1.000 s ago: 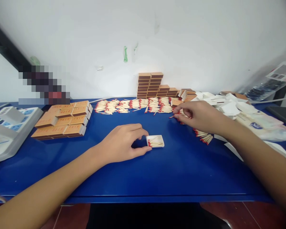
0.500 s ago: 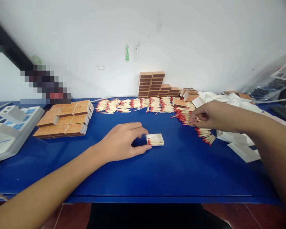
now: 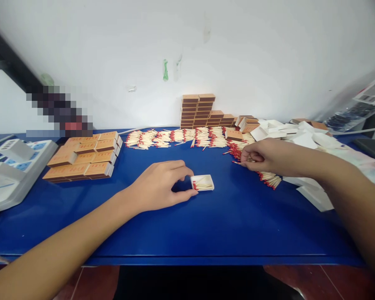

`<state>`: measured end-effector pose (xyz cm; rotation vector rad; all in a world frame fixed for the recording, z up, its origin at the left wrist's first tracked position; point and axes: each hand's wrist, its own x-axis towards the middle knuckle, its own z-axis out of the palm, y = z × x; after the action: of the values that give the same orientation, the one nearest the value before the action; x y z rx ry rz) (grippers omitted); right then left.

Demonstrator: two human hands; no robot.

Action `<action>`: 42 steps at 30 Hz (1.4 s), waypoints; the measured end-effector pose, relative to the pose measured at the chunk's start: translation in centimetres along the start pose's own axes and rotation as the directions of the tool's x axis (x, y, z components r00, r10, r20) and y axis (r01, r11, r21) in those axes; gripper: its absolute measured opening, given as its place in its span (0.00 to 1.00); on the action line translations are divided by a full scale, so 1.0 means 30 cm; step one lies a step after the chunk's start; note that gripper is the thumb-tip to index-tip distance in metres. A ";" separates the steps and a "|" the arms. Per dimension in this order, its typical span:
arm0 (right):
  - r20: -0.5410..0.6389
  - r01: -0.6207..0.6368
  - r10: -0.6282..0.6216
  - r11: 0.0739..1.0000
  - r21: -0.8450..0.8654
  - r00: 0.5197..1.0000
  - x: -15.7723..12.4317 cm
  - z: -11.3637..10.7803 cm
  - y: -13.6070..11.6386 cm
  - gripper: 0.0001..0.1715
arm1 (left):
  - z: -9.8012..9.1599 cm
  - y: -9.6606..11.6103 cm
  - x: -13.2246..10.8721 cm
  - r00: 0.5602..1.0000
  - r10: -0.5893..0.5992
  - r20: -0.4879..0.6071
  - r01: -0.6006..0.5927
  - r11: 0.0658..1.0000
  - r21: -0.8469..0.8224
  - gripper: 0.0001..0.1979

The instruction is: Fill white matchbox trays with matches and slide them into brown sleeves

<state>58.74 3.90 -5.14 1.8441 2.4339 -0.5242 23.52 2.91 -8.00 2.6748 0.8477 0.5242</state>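
My left hand (image 3: 164, 185) grips the left end of a small white matchbox tray (image 3: 208, 189) between thumb and fingers. The tray lies flat on the blue table, and several red-tipped matches (image 3: 202, 183) lie inside it. At the right, my right hand (image 3: 257, 156) pinches a match (image 3: 236, 162), its red head sticking out to the left of the fingertips. That hand is over the edge of a heap of loose matches (image 3: 235, 149) and hides part of it. More matches (image 3: 270, 179) show below the hand.
Rows of matches (image 3: 162, 138) run along the back. Behind them, stacked matchboxes (image 3: 190, 112) stand against the wall. Filled-looking matchboxes (image 3: 77, 160) sit at left, beside a white power strip (image 3: 33, 171). White empty trays (image 3: 300, 133) pile up at right on the blue table (image 3: 187, 237).
My right hand has moved slightly left, away from the match heap, with a match head now showing at its fingertips. The left hand and tray have stayed in place.
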 end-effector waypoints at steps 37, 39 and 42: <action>-0.273 0.403 -0.357 0.905 0.134 0.893 -0.020 0.149 -0.287 0.09 | 0.023 0.017 0.025 0.998 0.058 -0.014 -0.058 0.998 0.009 0.13; -0.272 0.406 -0.361 0.904 0.133 0.892 -0.020 0.149 -0.288 0.10 | 0.024 0.016 0.024 0.998 0.060 -0.019 -0.060 0.998 0.011 0.12; -0.252 0.424 -0.381 0.894 0.144 0.889 -0.021 0.148 -0.286 0.10 | 0.026 0.014 0.023 0.998 0.063 -0.019 -0.063 0.998 0.021 0.13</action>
<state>50.09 0.02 -7.12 1.5152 3.0453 -0.6303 24.59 2.88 -8.37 2.7265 0.7806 0.5607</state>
